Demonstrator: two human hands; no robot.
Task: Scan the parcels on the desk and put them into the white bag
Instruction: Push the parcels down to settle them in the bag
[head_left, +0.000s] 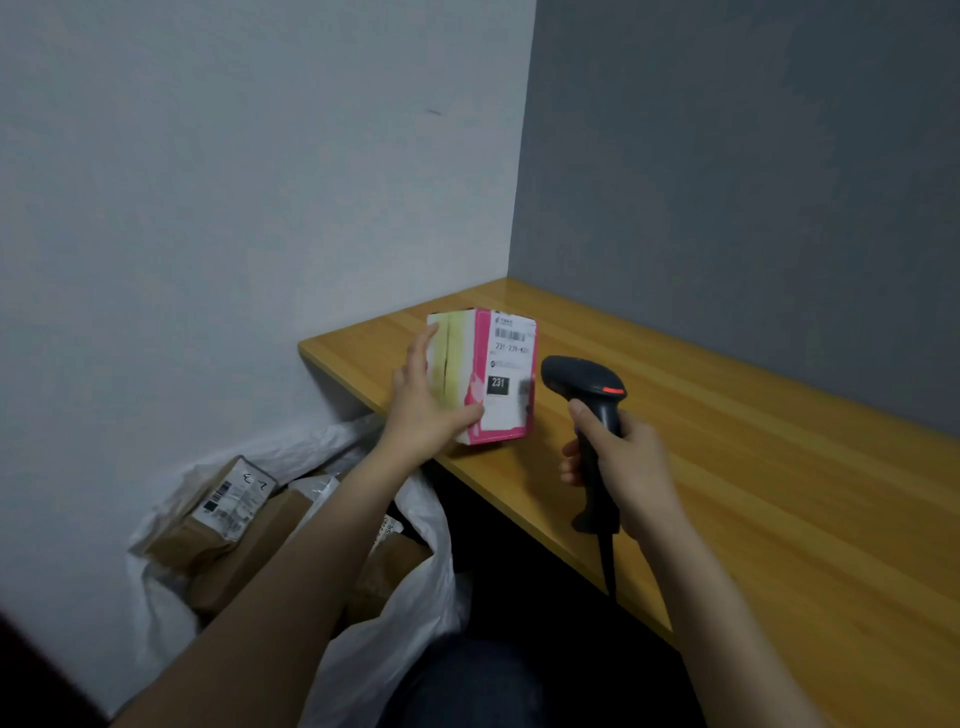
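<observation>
The parcel (483, 376), a pink box with a pale yellow-green side, stands upright at the near left corner of the desk (753, 467). Its white shipping label (511, 364) faces right, toward the scanner; I cannot tell whether its base rests on the wood or sits just above it. My left hand (426, 405) holds it: fingers stretched up along its left face, thumb hooked across the lower front edge, so the box is clasped between them. Just right of the parcel, the dark scanner (584, 382) points its head at the label, a red light glowing on top. My right hand (623, 467) is wrapped round its handle, forefinger up near the trigger, and the cable hangs down past the desk's near edge. Below and to the left, beneath my left forearm, the white bag (415, 582) gapes open on the floor against the pale wall (208, 208), with brown parcels (223, 504) lying inside.
</observation>
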